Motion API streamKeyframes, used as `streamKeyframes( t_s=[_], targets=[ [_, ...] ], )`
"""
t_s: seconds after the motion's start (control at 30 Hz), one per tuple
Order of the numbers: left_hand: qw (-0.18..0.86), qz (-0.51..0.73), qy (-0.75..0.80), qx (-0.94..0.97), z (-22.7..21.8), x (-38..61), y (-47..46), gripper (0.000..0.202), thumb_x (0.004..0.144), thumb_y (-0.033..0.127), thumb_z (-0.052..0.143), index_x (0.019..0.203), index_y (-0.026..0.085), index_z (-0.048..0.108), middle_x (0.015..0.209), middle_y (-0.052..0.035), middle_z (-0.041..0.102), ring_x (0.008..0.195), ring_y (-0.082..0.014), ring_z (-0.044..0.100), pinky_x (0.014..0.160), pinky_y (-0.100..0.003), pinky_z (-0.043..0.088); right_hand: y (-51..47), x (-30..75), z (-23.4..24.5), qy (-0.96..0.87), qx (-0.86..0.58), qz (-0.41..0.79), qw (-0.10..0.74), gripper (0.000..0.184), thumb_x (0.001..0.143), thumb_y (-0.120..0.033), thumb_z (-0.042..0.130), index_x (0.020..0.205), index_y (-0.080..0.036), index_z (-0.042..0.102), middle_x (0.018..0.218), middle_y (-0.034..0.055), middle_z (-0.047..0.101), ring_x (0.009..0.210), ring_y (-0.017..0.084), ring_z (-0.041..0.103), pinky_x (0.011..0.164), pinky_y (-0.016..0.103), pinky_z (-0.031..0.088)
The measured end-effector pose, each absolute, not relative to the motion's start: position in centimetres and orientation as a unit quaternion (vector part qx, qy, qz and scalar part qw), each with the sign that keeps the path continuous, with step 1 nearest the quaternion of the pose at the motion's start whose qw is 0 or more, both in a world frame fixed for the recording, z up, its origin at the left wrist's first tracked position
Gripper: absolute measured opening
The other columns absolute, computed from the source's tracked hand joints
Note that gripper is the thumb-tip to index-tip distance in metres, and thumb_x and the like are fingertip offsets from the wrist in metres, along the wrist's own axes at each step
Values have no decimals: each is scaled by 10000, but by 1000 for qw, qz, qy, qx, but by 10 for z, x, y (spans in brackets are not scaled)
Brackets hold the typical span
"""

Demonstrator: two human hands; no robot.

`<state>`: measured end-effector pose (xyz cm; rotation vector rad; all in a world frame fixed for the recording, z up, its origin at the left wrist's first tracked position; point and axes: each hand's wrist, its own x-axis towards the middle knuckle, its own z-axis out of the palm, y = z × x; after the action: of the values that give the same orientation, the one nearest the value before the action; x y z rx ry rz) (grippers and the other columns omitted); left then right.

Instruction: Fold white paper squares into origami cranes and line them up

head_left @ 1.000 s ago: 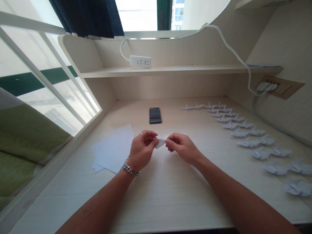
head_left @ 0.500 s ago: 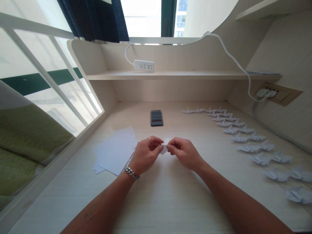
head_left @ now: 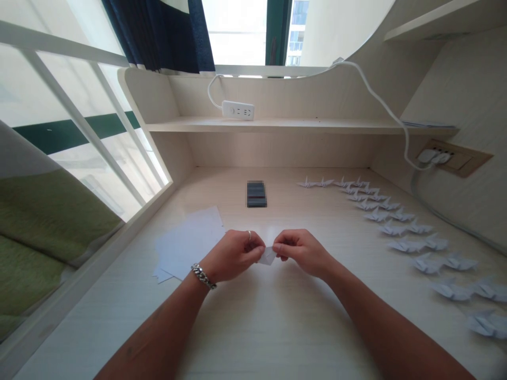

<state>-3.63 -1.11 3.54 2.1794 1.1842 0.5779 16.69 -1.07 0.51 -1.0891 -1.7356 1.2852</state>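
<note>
A small folded piece of white paper [head_left: 268, 256] is pinched between my two hands, just above the desk. My left hand [head_left: 234, 255], with a ring and a chain bracelet, grips its left edge between thumb and fingers. On the opposite edge, my right hand [head_left: 301, 250] holds it in a similar pinch. The fingertips cover both side edges of the folded paper. Loose white paper sheets [head_left: 190, 240] lie in an overlapping pile beside my left hand. Several folded paper cranes [head_left: 407, 244] stand in paired rows to the right.
A dark, blurred-out rectangular object [head_left: 256, 194] lies beyond my hands. On the shelf [head_left: 277, 127] at the back rests a white power strip [head_left: 237, 110]. A white cable [head_left: 380, 97] runs down to a wall socket [head_left: 455, 157]. White bars and a green cloth border the left side.
Both hands have come slightly lower and a little apart, and more of the folded paper shows between them. The whole view has shifted slightly.
</note>
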Motion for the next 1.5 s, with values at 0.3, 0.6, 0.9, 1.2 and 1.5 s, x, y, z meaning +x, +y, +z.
streamKeyframes(
  t_s=[0.3,0.6,0.9,1.2,1.5],
  targets=[
    [390,352,450,722,22,-41,1,224,827,345,574,892,143,644,742,-47,681,680,-151,626,640,-259,486,-4,177,7,-622,-433,481,441,170,775,-307,648,724,-145,650,610,5,599,573,126,524,577,262,414],
    [406,381,455,695,14,-11,-11,220,831,344,572,764,147,646,649,-22,645,599,-132,574,577,-240,443,-14,162,7,-685,-458,399,403,160,822,-285,578,764,-167,669,696,21,646,653,144,563,614,258,423],
    [307,333,475,755,21,-15,-14,172,824,269,556,723,167,652,615,4,623,574,-123,509,564,-238,374,-17,162,12,-710,-488,358,360,126,750,-193,551,667,-174,644,614,-15,609,578,116,489,542,235,354],
    [366,365,467,717,17,-26,-6,194,829,318,554,732,166,627,603,5,607,569,-129,527,551,-239,392,-11,177,14,-693,-486,402,349,114,715,-194,560,650,-169,650,573,-6,610,545,120,493,527,238,357],
    [290,336,479,758,20,-18,-14,178,818,285,560,705,182,651,629,-5,639,594,-134,535,570,-243,379,-14,169,13,-708,-467,370,379,133,779,-255,572,747,-176,675,684,10,654,617,132,549,575,243,403]
  ],
)
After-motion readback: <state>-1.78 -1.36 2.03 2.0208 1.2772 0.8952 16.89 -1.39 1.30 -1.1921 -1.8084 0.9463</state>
